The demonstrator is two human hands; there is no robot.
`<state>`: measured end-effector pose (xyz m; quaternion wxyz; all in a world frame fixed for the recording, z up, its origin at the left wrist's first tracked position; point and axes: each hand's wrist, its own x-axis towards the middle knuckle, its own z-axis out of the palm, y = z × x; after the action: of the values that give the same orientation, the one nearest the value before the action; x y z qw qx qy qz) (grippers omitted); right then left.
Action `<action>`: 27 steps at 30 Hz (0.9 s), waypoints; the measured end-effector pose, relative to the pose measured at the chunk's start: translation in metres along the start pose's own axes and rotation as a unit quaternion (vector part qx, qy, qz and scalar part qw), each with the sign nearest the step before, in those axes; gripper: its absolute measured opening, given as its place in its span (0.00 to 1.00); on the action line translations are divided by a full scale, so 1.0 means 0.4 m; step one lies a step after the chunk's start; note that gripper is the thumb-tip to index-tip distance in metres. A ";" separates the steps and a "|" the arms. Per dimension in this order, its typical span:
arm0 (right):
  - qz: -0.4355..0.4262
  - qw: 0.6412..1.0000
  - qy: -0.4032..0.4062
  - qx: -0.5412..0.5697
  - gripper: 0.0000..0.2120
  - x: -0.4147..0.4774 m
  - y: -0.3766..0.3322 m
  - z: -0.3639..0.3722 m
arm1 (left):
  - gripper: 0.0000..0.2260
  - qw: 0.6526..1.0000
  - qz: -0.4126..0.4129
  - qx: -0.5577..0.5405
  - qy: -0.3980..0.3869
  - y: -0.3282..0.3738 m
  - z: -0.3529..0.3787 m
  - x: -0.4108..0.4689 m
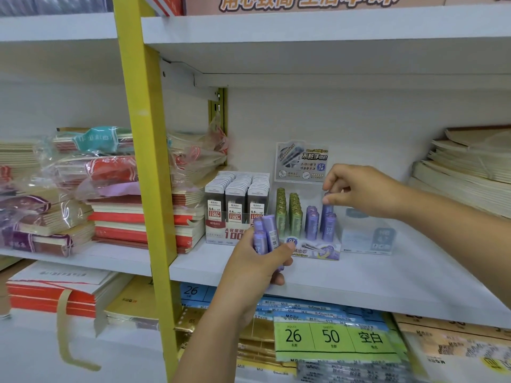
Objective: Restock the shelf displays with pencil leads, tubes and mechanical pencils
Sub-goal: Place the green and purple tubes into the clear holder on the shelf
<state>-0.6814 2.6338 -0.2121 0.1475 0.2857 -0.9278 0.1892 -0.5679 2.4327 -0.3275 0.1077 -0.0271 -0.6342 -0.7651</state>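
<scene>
A small display box (pixel 318 251) stands on the white shelf (pixel 359 277), holding upright green lead tubes (pixel 289 214) on its left and purple lead tubes (pixel 313 222) on its right. My right hand (pixel 356 190) pinches the cap of one purple tube (pixel 327 210) at the back of the rightmost row. My left hand (pixel 255 265) grips a bundle of purple tubes (pixel 265 234) just in front of the display. A display of grey lead cases (pixel 236 201) stands to the left.
A clear, pale blue box (pixel 369 234) stands right of the display. Stacks of notebooks (pixel 138 217) fill the shelf left of the yellow upright (pixel 143 161), and paper stacks (pixel 464 172) lie at the right. Loose-leaf paper packs (pixel 334 338) lie on the shelf below.
</scene>
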 end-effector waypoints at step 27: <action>-0.071 0.970 -0.033 0.229 0.08 -0.131 -0.160 0.086 | 0.08 0.998 0.008 0.045 -0.041 0.023 -0.004 -0.031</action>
<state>-0.6079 2.5946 -0.2455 0.0606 0.3832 -0.8413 0.3764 -0.5539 2.4310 -0.3211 0.0893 -0.0589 -0.6718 -0.7330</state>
